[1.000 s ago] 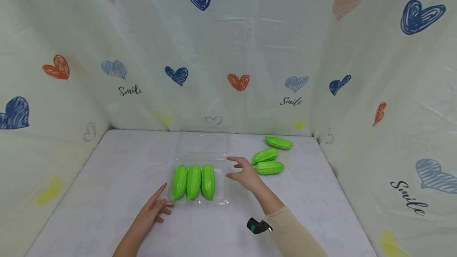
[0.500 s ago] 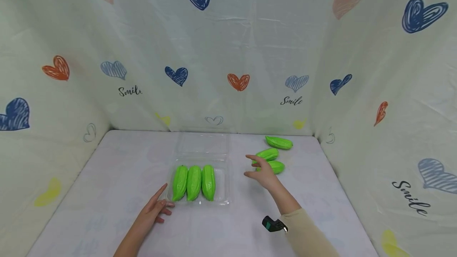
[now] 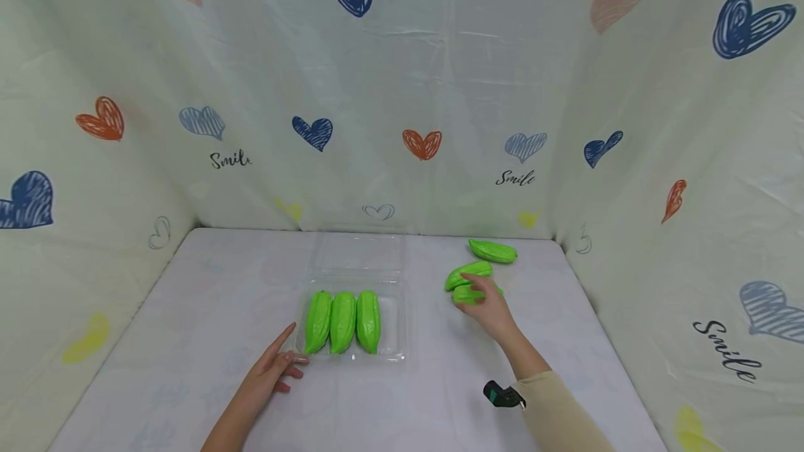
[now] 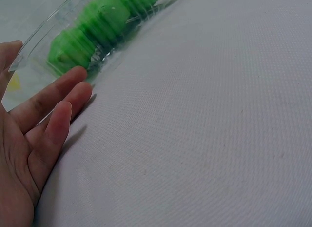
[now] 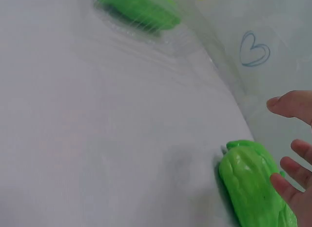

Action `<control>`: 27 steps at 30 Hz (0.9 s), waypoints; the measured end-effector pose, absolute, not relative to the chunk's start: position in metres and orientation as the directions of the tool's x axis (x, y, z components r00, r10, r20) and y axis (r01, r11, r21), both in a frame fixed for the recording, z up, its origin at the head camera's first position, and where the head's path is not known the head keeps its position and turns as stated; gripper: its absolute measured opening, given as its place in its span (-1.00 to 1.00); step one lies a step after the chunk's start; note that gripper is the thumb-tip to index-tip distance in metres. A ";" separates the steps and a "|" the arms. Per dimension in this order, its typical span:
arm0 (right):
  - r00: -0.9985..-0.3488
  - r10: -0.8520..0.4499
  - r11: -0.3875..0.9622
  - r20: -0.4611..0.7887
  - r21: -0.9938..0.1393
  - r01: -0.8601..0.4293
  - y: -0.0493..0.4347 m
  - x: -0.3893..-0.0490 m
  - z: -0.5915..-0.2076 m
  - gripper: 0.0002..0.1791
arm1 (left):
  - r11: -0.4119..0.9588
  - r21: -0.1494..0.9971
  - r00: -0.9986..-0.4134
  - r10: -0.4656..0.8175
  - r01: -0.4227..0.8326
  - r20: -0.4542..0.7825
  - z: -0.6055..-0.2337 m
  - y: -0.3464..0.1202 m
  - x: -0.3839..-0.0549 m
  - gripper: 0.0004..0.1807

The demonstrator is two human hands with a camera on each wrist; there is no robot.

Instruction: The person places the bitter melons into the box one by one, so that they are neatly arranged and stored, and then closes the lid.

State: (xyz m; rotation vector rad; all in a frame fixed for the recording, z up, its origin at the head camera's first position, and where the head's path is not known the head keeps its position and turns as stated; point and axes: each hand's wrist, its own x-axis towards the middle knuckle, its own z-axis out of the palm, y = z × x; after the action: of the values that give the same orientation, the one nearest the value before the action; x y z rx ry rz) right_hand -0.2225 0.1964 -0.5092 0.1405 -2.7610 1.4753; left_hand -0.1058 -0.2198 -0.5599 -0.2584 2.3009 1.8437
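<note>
Pale cloth backdrop (image 3: 465,89), printed with hearts and "Smile", hung at the far side and along left and right. White-covered table (image 3: 389,403) lay below. Clear plastic container (image 3: 391,319) sat slightly left of middle, lid (image 3: 358,253) laid back on the far side.

Left hand (image 3: 273,365): at the container's near left corner, fingers spread, gripping nothing.

Right hand (image 3: 493,309): well right of the container, thumb and fingers apart. Nearest loose green vegetable (image 3: 465,295) lay under it, partly covered; could not tell whether they touched. Second loose vegetable (image 3: 460,276) was just beyond, near the fingertips; third one (image 3: 493,251) farther, toward the far edge.

Three green vegetables (image 3: 342,321) lay side by side in the container. Small black device (image 3: 502,395) showed beside the right sleeve (image 3: 559,410).
</note>
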 end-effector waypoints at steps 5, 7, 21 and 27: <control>-0.995 -0.080 0.626 0.061 -0.774 -0.098 0.211 -0.228 -0.513 -0.33 | 0.203 0.949 -0.970 -0.017 -0.240 -0.242 -0.560 -0.220 -0.106 -0.42; -0.995 -0.085 0.649 0.056 -0.755 -0.098 0.217 -0.231 -0.515 -0.32 | 0.200 0.950 -0.970 -0.017 -0.240 -0.241 -0.560 -0.220 -0.106 -0.42; -0.987 -0.141 0.748 0.071 -0.646 -0.153 0.238 -0.246 -0.533 -0.33 | 0.208 0.948 -0.970 -0.019 -0.242 -0.244 -0.561 -0.221 -0.106 -0.42; -0.990 -0.134 0.774 0.033 -0.620 -0.125 0.240 -0.250 -0.540 -0.34 | 0.207 0.948 -0.970 -0.019 -0.242 -0.243 -0.561 -0.221 -0.106 -0.42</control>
State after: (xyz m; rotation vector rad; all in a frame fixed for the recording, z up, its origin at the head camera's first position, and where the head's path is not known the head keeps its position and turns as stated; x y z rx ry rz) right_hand -0.2499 0.2404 -0.5400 0.2168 -2.9712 1.0376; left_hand -0.1057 -0.2209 -0.5607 -0.2517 2.2960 1.8557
